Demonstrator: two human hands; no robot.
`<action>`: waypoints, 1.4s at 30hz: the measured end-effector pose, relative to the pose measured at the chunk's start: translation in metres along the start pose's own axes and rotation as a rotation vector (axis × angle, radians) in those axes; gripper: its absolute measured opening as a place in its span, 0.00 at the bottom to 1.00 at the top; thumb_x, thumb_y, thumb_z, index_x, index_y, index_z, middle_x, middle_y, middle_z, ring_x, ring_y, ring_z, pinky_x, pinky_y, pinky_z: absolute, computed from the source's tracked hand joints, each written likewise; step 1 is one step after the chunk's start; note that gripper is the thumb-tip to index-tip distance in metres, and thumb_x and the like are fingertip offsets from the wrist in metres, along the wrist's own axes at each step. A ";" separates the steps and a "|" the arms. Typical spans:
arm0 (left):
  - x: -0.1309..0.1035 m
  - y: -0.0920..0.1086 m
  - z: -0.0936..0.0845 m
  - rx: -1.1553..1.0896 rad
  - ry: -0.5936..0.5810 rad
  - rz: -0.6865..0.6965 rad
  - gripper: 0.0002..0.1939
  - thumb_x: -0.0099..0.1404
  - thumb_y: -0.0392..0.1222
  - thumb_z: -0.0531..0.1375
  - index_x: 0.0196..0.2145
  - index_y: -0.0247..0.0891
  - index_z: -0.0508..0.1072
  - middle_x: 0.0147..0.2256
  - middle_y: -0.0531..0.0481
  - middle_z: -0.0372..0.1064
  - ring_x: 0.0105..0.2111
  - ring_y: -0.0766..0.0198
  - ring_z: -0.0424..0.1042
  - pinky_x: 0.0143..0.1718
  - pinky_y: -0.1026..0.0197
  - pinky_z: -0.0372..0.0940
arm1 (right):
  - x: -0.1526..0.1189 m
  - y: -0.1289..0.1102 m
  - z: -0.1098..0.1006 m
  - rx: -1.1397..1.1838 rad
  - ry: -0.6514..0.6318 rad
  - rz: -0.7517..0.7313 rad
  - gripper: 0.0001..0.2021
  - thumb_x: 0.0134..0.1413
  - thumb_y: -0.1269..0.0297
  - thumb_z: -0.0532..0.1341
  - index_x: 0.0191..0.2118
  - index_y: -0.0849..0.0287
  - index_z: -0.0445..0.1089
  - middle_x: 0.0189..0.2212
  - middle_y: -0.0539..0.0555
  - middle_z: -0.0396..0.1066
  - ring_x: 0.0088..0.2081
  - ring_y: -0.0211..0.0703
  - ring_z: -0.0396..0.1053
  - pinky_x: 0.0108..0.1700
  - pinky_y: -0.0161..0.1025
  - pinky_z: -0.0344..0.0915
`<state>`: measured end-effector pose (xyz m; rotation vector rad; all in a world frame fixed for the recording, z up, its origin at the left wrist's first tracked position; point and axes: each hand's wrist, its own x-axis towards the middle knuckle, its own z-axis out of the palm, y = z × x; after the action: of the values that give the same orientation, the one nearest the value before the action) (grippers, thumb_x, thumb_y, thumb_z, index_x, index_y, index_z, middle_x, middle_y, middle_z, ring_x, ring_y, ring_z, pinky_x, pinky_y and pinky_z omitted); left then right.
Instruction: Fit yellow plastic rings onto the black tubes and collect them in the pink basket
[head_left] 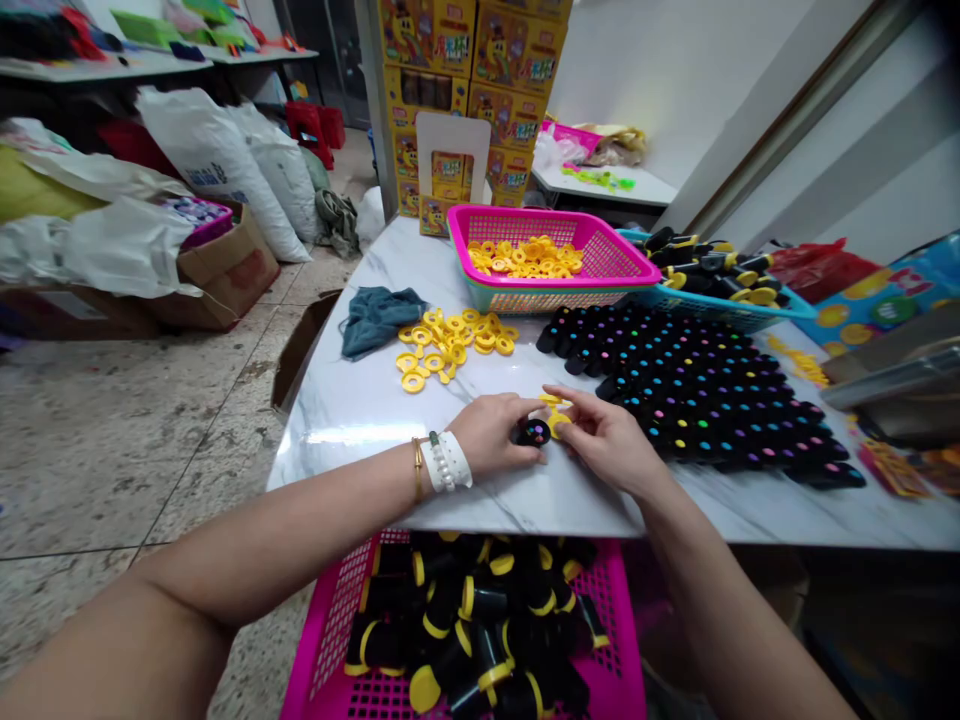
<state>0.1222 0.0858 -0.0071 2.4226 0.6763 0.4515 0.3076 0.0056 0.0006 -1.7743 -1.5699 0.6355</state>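
My left hand (pixel 491 432) is closed around a black cylinder (pixel 534 433), whose end with small coloured dots faces up toward me. Just right of it, my right hand (pixel 604 435) has thumb and fingers on a yellow ring piece (pixel 558 424), close beside the cylinder. A pile of loose yellow rings (pixel 450 342) lies on the marble-patterned table, beyond my left hand. Tight rows of black cylinders (pixel 697 380) with coloured dots stand beyond and right of my right hand.
A pink basket (pixel 615 252) of yellow rings stands at the back, beside a blue basket (pixel 795 305) of black and yellow pieces. A dark cloth (pixel 380 318) lies at left. Below the table edge (pixel 480 518), another pink basket (pixel 304 668) holds black cylinders with yellow ends.
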 end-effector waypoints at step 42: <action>-0.005 0.013 -0.008 -0.559 -0.191 -0.364 0.18 0.67 0.51 0.54 0.34 0.34 0.75 0.20 0.55 0.66 0.16 0.71 0.59 0.19 0.67 0.54 | -0.018 -0.022 0.028 0.601 -0.103 0.275 0.15 0.55 0.52 0.62 0.36 0.56 0.58 0.20 0.42 0.66 0.16 0.35 0.69 0.19 0.30 0.64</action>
<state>0.1191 0.0771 0.0058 1.7462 0.7656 0.2156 0.2699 -0.0062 -0.0025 -1.5109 -1.0413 1.2028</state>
